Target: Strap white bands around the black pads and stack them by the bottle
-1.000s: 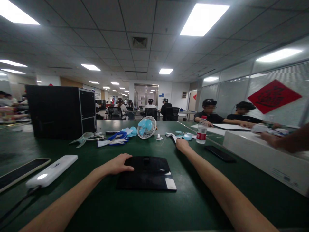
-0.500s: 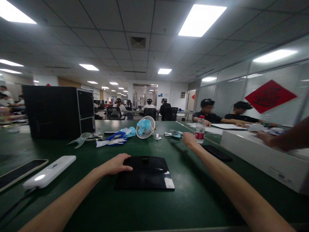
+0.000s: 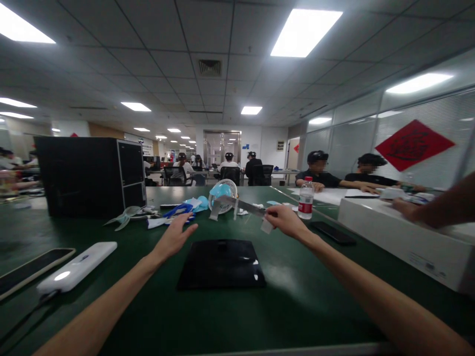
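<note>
In the head view, my right hand point(image 3: 290, 223) pinches one end of a thin grey strip point(image 3: 251, 206). Pale, see-through flaps that look like tape hang from the strip, and its far end passes in front of the small white fan with blue blades point(image 3: 223, 191). My left hand point(image 3: 173, 236) hovers empty with thumb and fingers apart, up and left of a glossy black panel point(image 3: 221, 267). That panel lies flat on the green table point(image 3: 297, 301), and neither hand touches it.
Left stand a black computer case point(image 3: 79, 175), a white power bank point(image 3: 77, 267) and a phone point(image 3: 29, 272). Blue-white gloves point(image 3: 174, 216) lie behind my left hand. On the right are a bottle point(image 3: 306, 200), a black phone point(image 3: 333, 232), a white box point(image 3: 393, 242) and another person's arm point(image 3: 445, 207).
My left hand has let go of the black panel and lifted up and left. My right hand has come back toward the middle, bringing the grey strip with it.
</note>
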Tool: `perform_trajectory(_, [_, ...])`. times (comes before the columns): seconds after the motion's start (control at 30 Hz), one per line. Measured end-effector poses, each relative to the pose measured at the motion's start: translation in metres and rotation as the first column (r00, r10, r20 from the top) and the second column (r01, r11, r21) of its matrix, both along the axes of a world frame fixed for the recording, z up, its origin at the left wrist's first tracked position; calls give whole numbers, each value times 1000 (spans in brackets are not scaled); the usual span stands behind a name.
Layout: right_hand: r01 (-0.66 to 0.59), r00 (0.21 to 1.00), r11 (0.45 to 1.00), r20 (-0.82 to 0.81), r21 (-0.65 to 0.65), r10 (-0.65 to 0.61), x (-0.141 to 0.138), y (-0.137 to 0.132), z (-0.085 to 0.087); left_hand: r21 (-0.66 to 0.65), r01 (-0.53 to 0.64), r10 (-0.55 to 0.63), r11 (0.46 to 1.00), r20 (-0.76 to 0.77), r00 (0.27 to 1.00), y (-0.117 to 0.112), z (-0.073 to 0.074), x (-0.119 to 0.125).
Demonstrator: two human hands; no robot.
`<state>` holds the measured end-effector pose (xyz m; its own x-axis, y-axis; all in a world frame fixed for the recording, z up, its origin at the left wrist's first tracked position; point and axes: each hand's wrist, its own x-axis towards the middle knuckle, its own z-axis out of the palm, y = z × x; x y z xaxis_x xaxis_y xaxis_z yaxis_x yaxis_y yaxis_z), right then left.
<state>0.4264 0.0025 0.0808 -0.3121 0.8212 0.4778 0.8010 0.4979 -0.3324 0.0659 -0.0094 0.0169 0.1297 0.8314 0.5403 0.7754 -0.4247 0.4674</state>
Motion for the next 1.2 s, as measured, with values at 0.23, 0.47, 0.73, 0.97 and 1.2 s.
perform_trajectory(0.23, [-350,928,919,-202,-184,313,-27,-24,-15,133,4,-19,991,112,994,-30,25,13])
perform_trajectory(0.47, [-408,870,881,-396,-240,295,-30,-26,-18,54,-4,-1,999,97,995,-42,34,17])
perform_trajectory(0.73, [-338,909,787,-397,-516,129,-27,-42,-24,-586,400,-315,705,246,917,-44,31,0])
perform_trajectory(0.97, [-291,956,714,-212,-637,201,-27,-36,-50,-751,325,-399,574,90,913,-35,13,-1])
perform_trajectory(1.2, [-209,974,796,-47,-568,222,-28,-28,-62,-729,245,-412,639,-55,909,-24,1,-5])
